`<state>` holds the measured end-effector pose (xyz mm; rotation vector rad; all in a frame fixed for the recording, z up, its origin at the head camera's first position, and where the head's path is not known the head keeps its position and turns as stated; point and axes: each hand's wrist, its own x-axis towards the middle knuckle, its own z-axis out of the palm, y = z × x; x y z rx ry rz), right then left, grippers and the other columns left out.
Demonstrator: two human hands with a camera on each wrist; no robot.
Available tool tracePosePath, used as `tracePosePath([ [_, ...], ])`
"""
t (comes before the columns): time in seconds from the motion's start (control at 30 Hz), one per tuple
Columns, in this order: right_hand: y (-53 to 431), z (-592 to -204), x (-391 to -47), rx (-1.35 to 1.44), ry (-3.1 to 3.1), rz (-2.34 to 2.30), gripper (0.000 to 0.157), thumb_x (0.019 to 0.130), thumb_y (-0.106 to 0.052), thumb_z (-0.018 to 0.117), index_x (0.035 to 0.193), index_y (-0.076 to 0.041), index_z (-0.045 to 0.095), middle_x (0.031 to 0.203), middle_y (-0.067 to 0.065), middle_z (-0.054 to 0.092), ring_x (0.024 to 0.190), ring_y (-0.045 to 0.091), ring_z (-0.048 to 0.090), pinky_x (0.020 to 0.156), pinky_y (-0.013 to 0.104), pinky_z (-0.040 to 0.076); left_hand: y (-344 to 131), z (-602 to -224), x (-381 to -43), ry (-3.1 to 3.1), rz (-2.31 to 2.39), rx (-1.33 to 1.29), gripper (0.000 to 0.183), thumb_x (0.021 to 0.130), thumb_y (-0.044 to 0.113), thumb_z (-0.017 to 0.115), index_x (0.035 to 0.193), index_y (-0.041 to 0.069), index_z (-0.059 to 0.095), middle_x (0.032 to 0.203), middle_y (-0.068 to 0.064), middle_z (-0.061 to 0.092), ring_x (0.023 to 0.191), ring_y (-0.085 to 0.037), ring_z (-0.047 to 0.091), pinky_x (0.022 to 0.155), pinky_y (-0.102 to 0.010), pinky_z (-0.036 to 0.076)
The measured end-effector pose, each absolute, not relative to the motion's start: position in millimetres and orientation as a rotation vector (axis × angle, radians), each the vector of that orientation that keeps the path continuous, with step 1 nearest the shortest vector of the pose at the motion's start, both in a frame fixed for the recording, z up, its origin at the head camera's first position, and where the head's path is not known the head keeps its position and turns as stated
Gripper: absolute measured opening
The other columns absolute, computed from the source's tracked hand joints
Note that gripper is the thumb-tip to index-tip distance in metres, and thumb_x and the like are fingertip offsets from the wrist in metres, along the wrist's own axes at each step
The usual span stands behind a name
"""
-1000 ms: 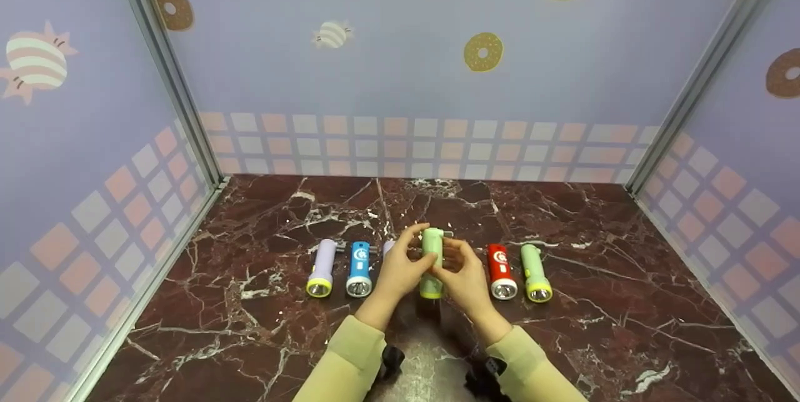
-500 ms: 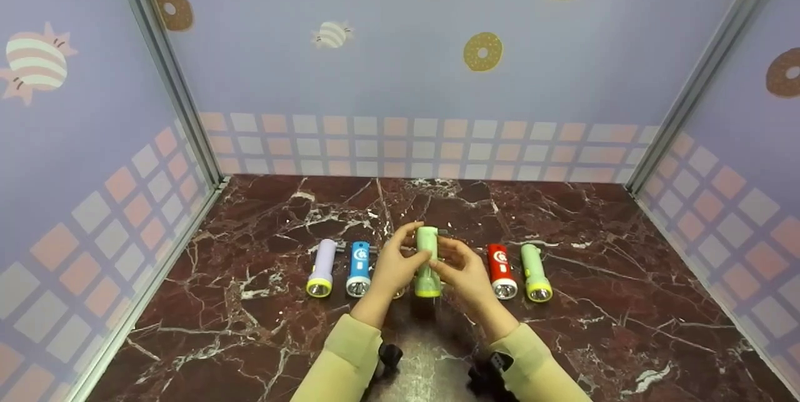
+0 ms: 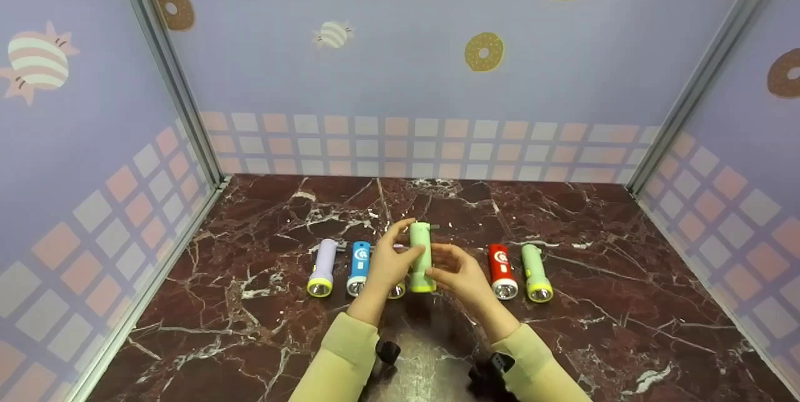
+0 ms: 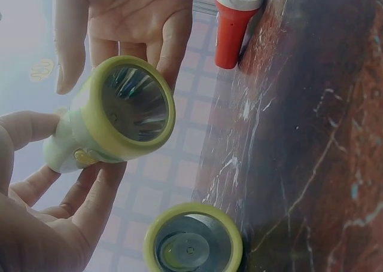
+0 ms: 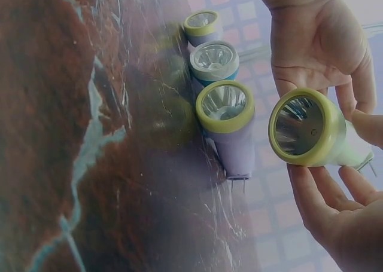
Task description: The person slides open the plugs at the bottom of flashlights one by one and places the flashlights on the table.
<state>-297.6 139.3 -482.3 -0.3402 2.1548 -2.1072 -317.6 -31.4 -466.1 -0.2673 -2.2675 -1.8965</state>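
A pale green flashlight (image 3: 425, 262) with a yellow rim is held above the table, tail end up and lens toward me. My left hand (image 3: 389, 267) grips it, thumb across the front and fingers behind. In the left wrist view, the flashlight (image 4: 139, 101) shows its lens and a yellow button. Beside its right edge is my right hand (image 3: 459, 271), fingers loosely bent. The right wrist view shows those fingers (image 5: 314, 209) at the rim of the flashlight (image 5: 299, 125); two metal prongs stick out at its tail. Whether the right thumb touches it is unclear.
On the marble table (image 3: 250, 339) lie a lavender flashlight (image 3: 323, 264), a blue one (image 3: 359, 264), a red one (image 3: 502, 271) and another green one (image 3: 535, 271). A second lavender flashlight (image 5: 233, 146) is mostly behind my left hand. Patterned walls (image 3: 400, 77) enclose the table.
The held green flashlight has moved left and slightly up with my left hand. My right hand's fingers have loosened from around it and sit at its edge.
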Motion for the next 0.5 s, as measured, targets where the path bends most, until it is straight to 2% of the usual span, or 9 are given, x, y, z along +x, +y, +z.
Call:
tracePosePath([
  [0.23,139.4,-484.7,-299.4,-0.380,2.185,-2.078,0.060,0.088,0.000,0.072,0.142,0.010,0.049,0.132,0.033,0.062,0.104,0.022,0.070,0.083,0.030,0.062,-30.5,-467.7,-318.2,-2.259,-1.905,-0.249,0.055,0.085,0.008,0.074,0.139,0.009,0.061,0.108,-0.023,0.071,0.079,-0.018,0.068,0.076,-0.033,0.061],
  [0.5,142.2,-485.9,-301.8,-0.391,2.241,-2.040,0.059,0.087,-0.001,0.072,0.141,0.010,0.050,0.131,0.033,0.063,0.108,0.028,0.070,0.086,0.031,0.062,-26.2,-469.9,-318.3,-2.239,-1.927,-0.233,0.057,0.086,0.007,0.074,0.141,0.004,0.059,0.110,-0.026,0.070,0.085,-0.023,0.070,0.079,-0.036,0.063],
])
